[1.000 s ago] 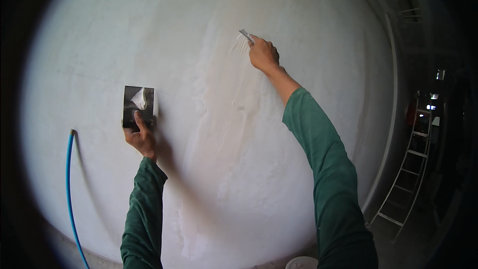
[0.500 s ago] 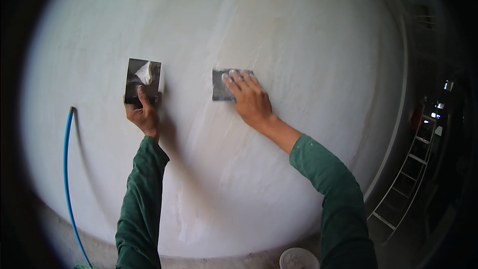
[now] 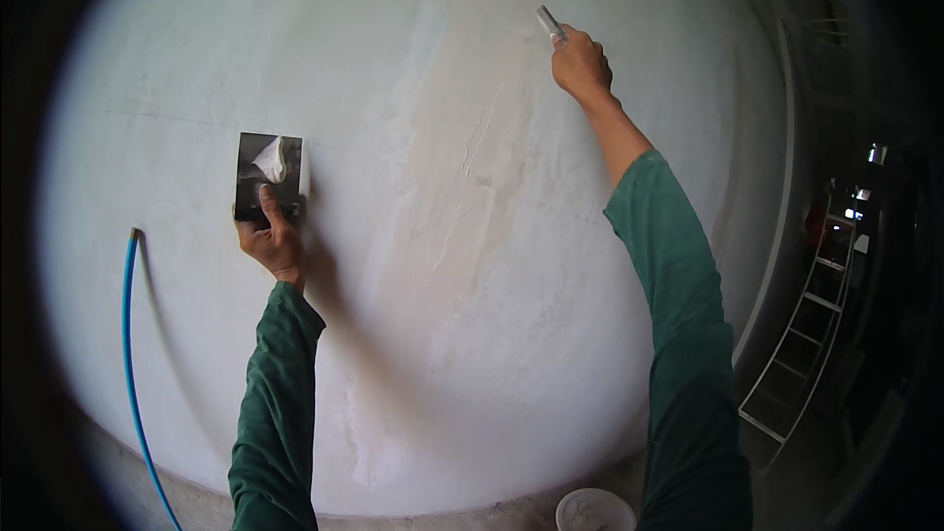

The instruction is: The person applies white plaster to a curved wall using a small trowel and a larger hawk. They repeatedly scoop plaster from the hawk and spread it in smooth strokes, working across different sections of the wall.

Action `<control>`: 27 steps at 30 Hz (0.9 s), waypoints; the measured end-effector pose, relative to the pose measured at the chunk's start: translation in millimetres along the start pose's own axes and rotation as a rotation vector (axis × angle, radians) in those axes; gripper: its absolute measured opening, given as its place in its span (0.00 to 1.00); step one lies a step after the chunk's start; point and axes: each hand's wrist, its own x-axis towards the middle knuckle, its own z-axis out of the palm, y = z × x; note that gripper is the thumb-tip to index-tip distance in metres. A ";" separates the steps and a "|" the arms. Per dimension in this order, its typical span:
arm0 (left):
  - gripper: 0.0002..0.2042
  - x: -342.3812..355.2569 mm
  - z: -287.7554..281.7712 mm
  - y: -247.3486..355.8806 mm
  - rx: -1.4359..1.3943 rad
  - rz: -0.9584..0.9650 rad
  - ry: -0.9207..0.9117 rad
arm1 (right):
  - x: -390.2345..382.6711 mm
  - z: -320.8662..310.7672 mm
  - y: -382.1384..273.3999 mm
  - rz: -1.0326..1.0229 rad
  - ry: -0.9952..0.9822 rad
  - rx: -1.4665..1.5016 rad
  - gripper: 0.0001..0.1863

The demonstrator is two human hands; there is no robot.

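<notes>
My left hand (image 3: 273, 241) grips a dark rectangular plastering blade (image 3: 253, 177) from below, thumb across its face. A lump of white putty (image 3: 270, 161) sits on that blade's upper part. Higher up and to the right, my right hand (image 3: 582, 64) is closed around a second flat metal plastering blade (image 3: 550, 23), seen nearly edge-on; its far side is hidden. Both hands are in front of a pale wall (image 3: 393, 69). Down its middle runs a beige patched band (image 3: 447, 187) with thin raised ridges of putty.
A blue hose (image 3: 129, 334) rises along the wall at the left. At the bottom, a white bucket (image 3: 596, 511) stands on the floor near my right sleeve. A metal ladder (image 3: 804, 334) leans in the darker area at the right.
My right hand has moved up and right, lifting its blade from flat against the patched band to nearly edge-on. My left hand has shifted slightly down and left, still holding its blade.
</notes>
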 end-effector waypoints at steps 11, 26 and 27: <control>0.14 0.6 -2.8 -5.2 0.005 -0.002 -0.025 | -87.4 65.6 22.3 -0.435 0.075 0.056 0.31; 0.16 1.1 -1.5 -7.5 -0.011 0.003 -0.003 | -336.2 106.9 18.7 -0.722 0.045 0.010 0.28; 0.16 0.9 -1.4 -7.8 -0.021 0.011 -0.009 | -356.3 106.1 20.5 -0.753 0.009 -0.015 0.27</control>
